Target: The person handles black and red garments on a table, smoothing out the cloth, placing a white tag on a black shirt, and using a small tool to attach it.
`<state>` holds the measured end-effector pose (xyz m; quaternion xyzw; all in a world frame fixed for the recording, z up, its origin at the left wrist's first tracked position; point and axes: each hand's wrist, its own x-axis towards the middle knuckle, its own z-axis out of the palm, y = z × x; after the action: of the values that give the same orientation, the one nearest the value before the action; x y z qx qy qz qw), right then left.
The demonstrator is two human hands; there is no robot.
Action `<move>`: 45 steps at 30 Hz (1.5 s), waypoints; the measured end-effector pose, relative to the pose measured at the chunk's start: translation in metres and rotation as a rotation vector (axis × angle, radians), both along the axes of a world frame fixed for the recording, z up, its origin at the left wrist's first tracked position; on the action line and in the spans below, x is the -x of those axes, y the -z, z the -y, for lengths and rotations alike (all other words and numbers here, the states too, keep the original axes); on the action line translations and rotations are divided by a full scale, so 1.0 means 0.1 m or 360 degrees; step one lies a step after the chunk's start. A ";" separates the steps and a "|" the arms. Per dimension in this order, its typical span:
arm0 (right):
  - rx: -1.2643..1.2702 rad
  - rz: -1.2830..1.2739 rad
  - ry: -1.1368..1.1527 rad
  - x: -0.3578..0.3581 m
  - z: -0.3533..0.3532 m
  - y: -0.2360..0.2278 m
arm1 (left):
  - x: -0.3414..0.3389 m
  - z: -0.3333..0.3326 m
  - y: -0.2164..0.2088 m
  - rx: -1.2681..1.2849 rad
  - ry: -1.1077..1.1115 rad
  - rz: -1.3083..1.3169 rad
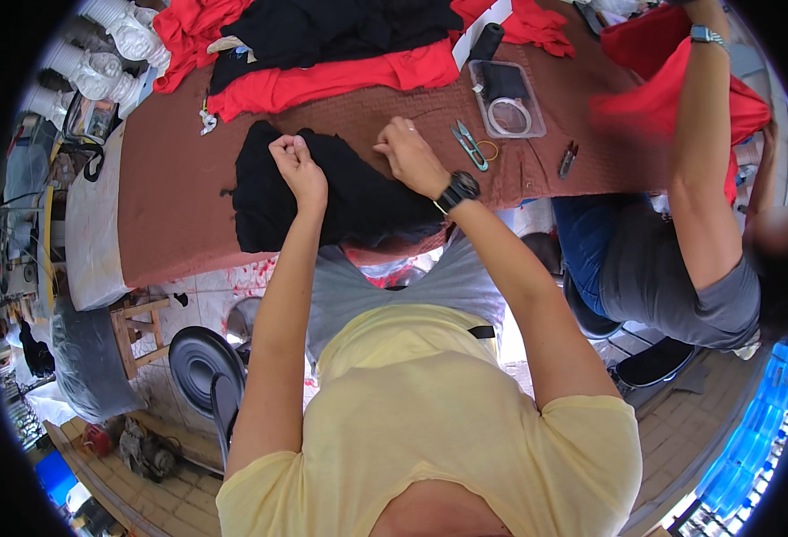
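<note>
A piece of black fabric (349, 201) lies over the near edge of the table, its front part hanging toward my lap. Above its left half is my left hand (302, 174), thumb and fingers pressed together in a pinch. My right hand (414, 161), with a dark watch on the wrist, hovers at the fabric's right upper edge, fingers curled in. Anything between the fingertips of either hand is too small to make out. Right of my right hand lie teal-handled thread snips (471, 148) beside a thin yellow ring.
A brown quilted cover (170, 188) spreads over the table. Red garments (349, 79) and black garments (340, 31) are heaped at the back. A clear plastic box (538, 125) holds a white ring. Farther right lie dark snips (568, 159); a person there handles red fabric (741, 112).
</note>
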<state>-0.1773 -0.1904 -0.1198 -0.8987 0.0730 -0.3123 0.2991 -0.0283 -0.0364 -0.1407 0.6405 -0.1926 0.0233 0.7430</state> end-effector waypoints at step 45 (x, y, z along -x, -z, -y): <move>-0.1552 0.0211 -0.0081 1.71 -0.54 -1.85 | 0.24 -1.99 -1.56 -0.0170 -0.0568 0.0967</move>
<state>-0.3488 -0.1360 0.0657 -0.6336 0.1695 -0.2909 0.6965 -0.0521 0.1629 0.0155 0.6658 -0.2907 0.3321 0.6016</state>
